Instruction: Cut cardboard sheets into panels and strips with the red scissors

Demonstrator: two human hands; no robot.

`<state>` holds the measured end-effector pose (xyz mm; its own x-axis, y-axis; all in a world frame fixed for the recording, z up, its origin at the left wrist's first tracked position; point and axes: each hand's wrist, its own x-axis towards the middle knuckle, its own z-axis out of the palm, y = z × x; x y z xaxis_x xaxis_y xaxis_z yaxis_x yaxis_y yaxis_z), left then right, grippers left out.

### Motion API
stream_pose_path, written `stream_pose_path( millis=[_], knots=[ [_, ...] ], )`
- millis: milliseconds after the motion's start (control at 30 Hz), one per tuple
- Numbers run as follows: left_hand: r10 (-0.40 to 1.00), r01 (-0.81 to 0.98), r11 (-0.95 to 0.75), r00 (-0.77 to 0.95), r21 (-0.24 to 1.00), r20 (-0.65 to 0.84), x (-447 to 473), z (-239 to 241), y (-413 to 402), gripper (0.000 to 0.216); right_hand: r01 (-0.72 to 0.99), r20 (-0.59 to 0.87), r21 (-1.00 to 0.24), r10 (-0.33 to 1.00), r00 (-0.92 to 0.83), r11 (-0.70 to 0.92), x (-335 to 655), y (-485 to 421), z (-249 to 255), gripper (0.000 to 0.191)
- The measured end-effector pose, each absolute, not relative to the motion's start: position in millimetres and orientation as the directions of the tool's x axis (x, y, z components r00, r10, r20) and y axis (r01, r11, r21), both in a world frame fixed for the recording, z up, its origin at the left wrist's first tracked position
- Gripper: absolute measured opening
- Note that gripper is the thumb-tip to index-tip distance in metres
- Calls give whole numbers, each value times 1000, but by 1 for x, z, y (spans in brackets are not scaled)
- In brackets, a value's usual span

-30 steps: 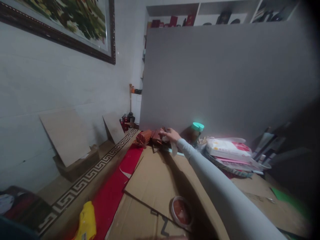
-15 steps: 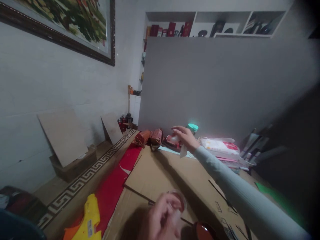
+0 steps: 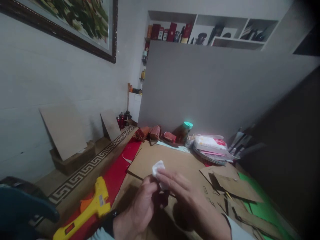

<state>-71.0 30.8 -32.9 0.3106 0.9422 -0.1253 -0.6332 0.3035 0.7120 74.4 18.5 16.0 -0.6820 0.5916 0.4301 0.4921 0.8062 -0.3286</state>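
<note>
Over the cardboard on the table, my two hands meet close together. A crumpled white tissue (image 3: pixel 159 166) sticks up between their fingertips. My right hand (image 3: pixel 188 191) is closed on the tissue, its fingers stretched across and pressed over it from the right. Curled fingers and a thumb form my left hand (image 3: pixel 143 205), closed just under the tissue; whatever is inside it is hidden by the right hand. To the left of my left hand lies a yellow hot glue gun (image 3: pixel 98 201) on a red cloth (image 3: pixel 117 166).
Flat cardboard (image 3: pixel 145 161) covers the middle of the table. Cut cardboard pieces (image 3: pixel 237 186) lie on a green mat (image 3: pixel 265 213) at the right. Along the back stand red-brown bundles (image 3: pixel 155 132), a green-lidded container (image 3: pixel 187 126) and a white-and-red packet (image 3: pixel 210 142).
My right hand has come back from the far side of the table to my left hand, bringing the tissue. The clear round thing seen in my left hand is now hidden.
</note>
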Motion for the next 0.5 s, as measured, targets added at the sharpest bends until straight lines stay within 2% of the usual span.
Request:
stream_pose_path(
  millis=[100, 200, 267, 400, 500],
  knots=[
    [935, -599, 309, 335, 739, -119, -74, -26, 26, 26, 492, 534, -301, 572, -623, 817, 78, 12, 25, 68],
    [938, -543, 265, 335, 797, -84, -79, -22, 24, 18, 466, 665, -281, 520, -535, 839, 74, 3, 26, 55],
    [935, -490, 225, 352, 842, -45, -81, -22, 23, 10, 419, 699, -343, 527, -485, 841, 71, -2, 24, 51],
    [896, -343, 140, 442, 929, 29, -83, -21, 24, 9, 381, 640, -525, 648, -413, 761, 82, -13, 30, 49],
    [887, -215, 80, 461, 973, 28, -82, -19, 26, 15, 520, 669, -571, 727, -153, 635, 112, -23, 48, 35]
  ],
)
